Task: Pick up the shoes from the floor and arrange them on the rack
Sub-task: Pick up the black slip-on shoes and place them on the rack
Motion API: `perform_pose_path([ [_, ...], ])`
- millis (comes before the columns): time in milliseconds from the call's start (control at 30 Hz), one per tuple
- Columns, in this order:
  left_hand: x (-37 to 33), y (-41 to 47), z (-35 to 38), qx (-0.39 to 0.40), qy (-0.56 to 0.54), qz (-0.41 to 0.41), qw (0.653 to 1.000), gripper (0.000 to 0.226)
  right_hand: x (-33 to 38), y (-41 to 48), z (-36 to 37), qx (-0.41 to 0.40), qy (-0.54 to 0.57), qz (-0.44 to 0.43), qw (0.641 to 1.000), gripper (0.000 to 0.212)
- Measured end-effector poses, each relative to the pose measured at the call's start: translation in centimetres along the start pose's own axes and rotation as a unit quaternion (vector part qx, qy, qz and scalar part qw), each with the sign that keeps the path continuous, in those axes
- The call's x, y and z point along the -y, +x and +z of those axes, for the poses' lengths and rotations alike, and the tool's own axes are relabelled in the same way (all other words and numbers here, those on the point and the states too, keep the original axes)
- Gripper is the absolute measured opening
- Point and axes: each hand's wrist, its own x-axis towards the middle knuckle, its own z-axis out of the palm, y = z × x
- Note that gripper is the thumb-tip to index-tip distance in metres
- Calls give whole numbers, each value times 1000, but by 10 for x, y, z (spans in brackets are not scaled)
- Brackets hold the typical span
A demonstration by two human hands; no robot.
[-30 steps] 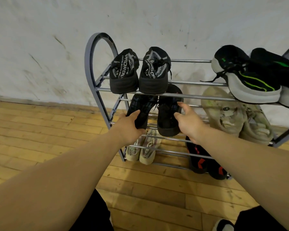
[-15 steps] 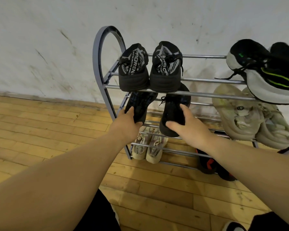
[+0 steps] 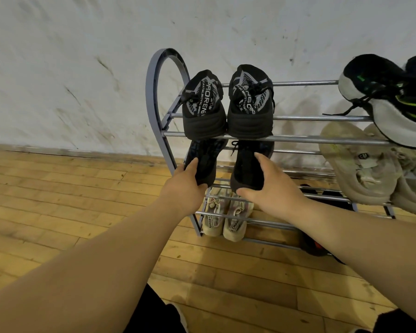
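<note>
The two dark shoes are lying on the second tier of the rack point(image 3: 154, 92), toes pointing in toward the wall and heels hanging out over the front bar. The left dark shoe point(image 3: 205, 162) is sitting just beside the rack's curved end frame, and the right dark shoe point(image 3: 249, 169) is lying close alongside it. The left hand point(image 3: 185, 188) is gripping the left shoe's heel, its thumb lying up along the outer side and its fingers curling underneath. The right hand point(image 3: 274, 188) is cupping the right shoe's heel, with the thumb stretching under the sole edge and the index finger lying over the top. Both forearms are reaching out straight from the body. A black lettered pair point(image 3: 250, 106) is resting directly above on the top tier, and a beige pair point(image 3: 226, 217) is sitting below. Cream shoes point(image 3: 360, 169) are occupying the same tier further right.
</note>
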Motion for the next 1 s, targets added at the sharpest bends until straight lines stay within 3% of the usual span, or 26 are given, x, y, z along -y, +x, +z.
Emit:
perform_pose_path([
  [567, 19, 0, -7, 7, 35, 59, 998, 76, 27, 12, 30, -12, -50, 2, 999, 103],
  [833, 16, -30, -29, 40, 7, 74, 996, 79, 38, 9, 24, 43, -105, 45, 993, 117],
  [1000, 33, -72, -60, 72, 37, 67, 994, 75, 65, -32, 14, 3, -228, -63, 972, 91],
])
